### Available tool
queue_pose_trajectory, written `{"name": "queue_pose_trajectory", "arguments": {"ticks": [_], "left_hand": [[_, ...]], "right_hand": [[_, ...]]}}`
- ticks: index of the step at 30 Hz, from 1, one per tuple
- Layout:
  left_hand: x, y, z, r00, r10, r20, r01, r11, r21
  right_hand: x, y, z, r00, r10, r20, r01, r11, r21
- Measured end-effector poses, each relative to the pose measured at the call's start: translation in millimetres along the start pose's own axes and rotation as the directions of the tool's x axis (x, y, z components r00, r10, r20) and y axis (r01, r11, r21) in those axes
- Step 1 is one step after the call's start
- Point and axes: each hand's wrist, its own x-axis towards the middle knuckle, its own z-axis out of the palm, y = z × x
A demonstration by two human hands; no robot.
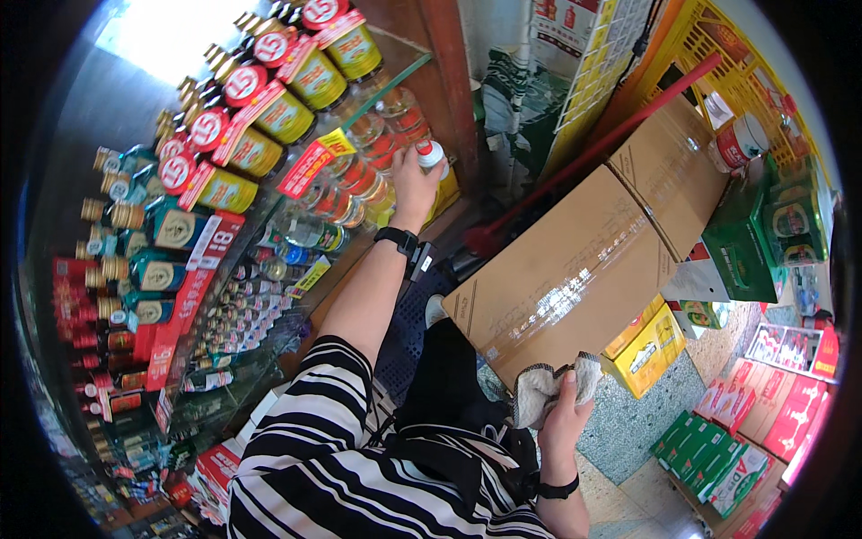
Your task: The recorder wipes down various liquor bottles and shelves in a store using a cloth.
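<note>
My left hand [413, 180] is closed around a white bottle with a red cap [428, 152], at the end of a glass shelf beside the wooden frame. Just left of it stand clear bottles with red labels [363, 178] in rows. My right hand [564, 416], lower right, grips a grey-white cloth [543, 392] with a dark checked edge. The cloth hangs in front of the near end of a large cardboard box [559, 276]. Part of the white bottle is hidden by my fingers.
Bottles with yellow labels [289, 111] and green bottles [158, 276] crowd the glass shelves at left. A red pole [606, 145] leans behind the cardboard box. Yellow boxes [646, 354], green cartons [704, 455] and a yellow crate [724, 50] are on the right.
</note>
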Motion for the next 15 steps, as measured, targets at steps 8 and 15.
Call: {"name": "queue_pose_trajectory", "arguments": {"ticks": [8,15], "left_hand": [[13,-21,35,0.997,0.006,-0.071,0.002,0.995,0.101],[12,-11,41,0.997,-0.049,-0.054,0.052,0.997,0.055]], "right_hand": [[5,-1,-2,1.000,0.028,-0.010,-0.028,0.999,0.016],[8,1,-11,1.000,0.018,0.001,-0.018,1.000,-0.020]]}}
